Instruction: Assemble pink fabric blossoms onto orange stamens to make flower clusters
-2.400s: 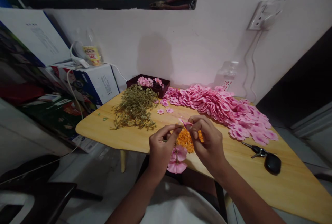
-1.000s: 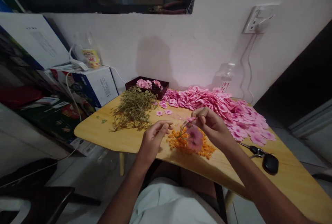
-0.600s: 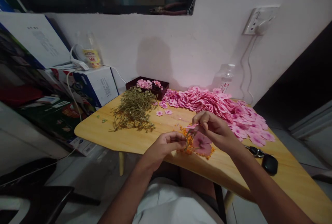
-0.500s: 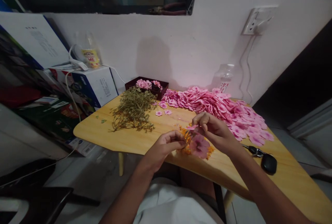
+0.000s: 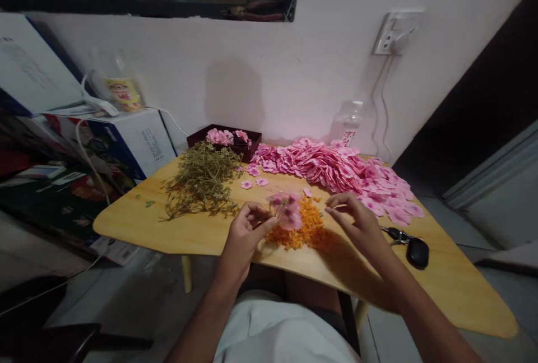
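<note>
The left hand (image 5: pixel 244 234) pinches a pink flower (image 5: pixel 288 212) by its base between thumb and fingers, holding it up over the near edge of the desk (image 5: pixel 454 290). The right hand (image 5: pixel 357 223) hovers just beside it with thumb and forefinger drawn close; whether they grip some small piece is too fine to tell. Directly beneath both lies a heap of orange centres (image 5: pixel 300 228), near the front edge. Further back, a tangle of green stems (image 5: pixel 199 184) sits toward the left side, and a long drift of pink petals (image 5: pixel 336 167) runs along the far edge to the right corner. A dark tray (image 5: pixel 197 138) with more blooms stands at the back, beside a clear bottle (image 5: pixel 347 122). Keys and a fob (image 5: pixel 414 248) rest at the right.

The flower looks lightly held, so a loose pinch could let it slip off the front edge. A sweeping wrist could also scatter the orange heap.
</note>
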### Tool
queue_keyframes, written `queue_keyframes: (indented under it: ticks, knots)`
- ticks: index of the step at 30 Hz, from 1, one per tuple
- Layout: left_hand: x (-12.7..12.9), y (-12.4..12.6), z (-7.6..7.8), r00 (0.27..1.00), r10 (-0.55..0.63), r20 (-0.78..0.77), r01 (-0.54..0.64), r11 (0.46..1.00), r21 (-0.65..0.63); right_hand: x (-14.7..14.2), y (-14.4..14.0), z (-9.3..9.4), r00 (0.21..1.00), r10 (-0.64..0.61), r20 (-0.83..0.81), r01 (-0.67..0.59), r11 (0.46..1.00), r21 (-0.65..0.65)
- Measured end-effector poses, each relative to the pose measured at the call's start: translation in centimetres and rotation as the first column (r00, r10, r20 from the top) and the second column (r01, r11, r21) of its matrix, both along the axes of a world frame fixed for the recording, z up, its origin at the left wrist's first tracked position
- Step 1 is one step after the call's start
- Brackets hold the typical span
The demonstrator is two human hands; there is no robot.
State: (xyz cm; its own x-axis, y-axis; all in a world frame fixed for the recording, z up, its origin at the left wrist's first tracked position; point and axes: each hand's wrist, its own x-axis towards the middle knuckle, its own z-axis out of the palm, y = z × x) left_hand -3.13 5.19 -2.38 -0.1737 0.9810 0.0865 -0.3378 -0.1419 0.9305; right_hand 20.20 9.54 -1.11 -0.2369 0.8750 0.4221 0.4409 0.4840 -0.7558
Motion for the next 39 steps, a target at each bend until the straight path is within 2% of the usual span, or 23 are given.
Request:
queue_keyframes:
  ticks: [1,3,5,7,11,16,20,22,24,26,27,29,31,33,37,39]
  knots:
    - [-0.2,0.1,-0.1,1.000,0.011,-0.002,-0.011,1.000,0.002,1.8,0.4,-0.3,0.985,-0.142,0.095,0.141,0.990,0.016]
    - [-0.4,0.3,-0.2,1.000,0.030,-0.002,-0.030,0.999,0.010,5.6,1.4,-0.9,0.892,-0.324,0.314,0.311,0.946,0.090]
    - [-0.5,0.3,-0.1,0.998,0.058,0.011,-0.058,0.998,0.018,9.0,2.3,-1.6,0.789,-0.323,0.522,0.300,0.945,0.132]
    - [-0.4,0.1,0.1,0.995,0.099,0.023,-0.099,0.995,0.028,11.1,3.0,-2.2,0.690,-0.315,0.651,0.271,0.947,0.171]
    - [-0.2,-0.3,0.7,0.987,0.160,0.023,-0.160,0.987,0.025,11.6,3.1,-2.6,0.596,-0.350,0.723,0.314,0.930,0.191]
    - [-0.5,-0.5,0.7,0.979,0.202,0.022,-0.203,0.978,0.052,11.5,2.5,-1.3,0.579,-0.384,0.719,0.408,0.900,0.153]
    - [-0.9,-0.5,0.6,0.975,0.218,0.029,-0.220,0.973,0.071,12.1,2.2,-0.3,0.590,-0.430,0.683,0.441,0.881,0.174]
    - [-0.9,-0.4,0.5,0.977,0.212,0.030,-0.214,0.975,0.063,11.2,1.6,0.3,0.633,-0.454,0.627,0.442,0.877,0.190]
    - [-0.9,-0.4,0.3,0.977,0.211,0.015,-0.211,0.976,0.051,9.0,0.5,1.2,0.727,-0.454,0.515,0.420,0.887,0.190]
    - [-0.8,-0.4,0.1,0.979,0.202,-0.031,-0.201,0.979,0.033,5.9,-0.9,2.2,0.877,-0.305,0.372,0.268,0.952,0.150]
    - [-0.7,-0.5,0.0,0.982,0.182,-0.057,-0.181,0.983,0.022,4.1,-1.6,2.7,0.927,-0.158,0.341,0.127,0.986,0.112]
    - [-0.6,-0.8,0.1,0.991,0.112,-0.071,-0.112,0.994,0.008,0.8,-2.8,3.7,0.958,0.041,0.283,-0.076,0.991,0.113]
    - [-0.4,-1.2,0.4,0.998,0.048,-0.042,-0.048,0.999,0.016,-1.8,-3.5,4.6,0.929,0.223,0.297,-0.265,0.958,0.111]
    - [-0.1,-1.4,0.8,0.998,0.043,-0.035,-0.042,0.998,0.049,-3.5,-3.8,5.3,0.890,0.349,0.293,-0.386,0.919,0.077]
    - [0.1,-1.2,1.3,0.975,0.208,-0.078,-0.199,0.974,0.105,-4.8,-2.7,5.7,0.800,0.541,0.259,-0.553,0.833,-0.029]
    - [-0.2,-0.7,1.1,0.958,0.282,-0.055,-0.275,0.955,0.111,-5.3,-0.8,5.2,0.812,0.542,0.219,-0.541,0.838,-0.068]
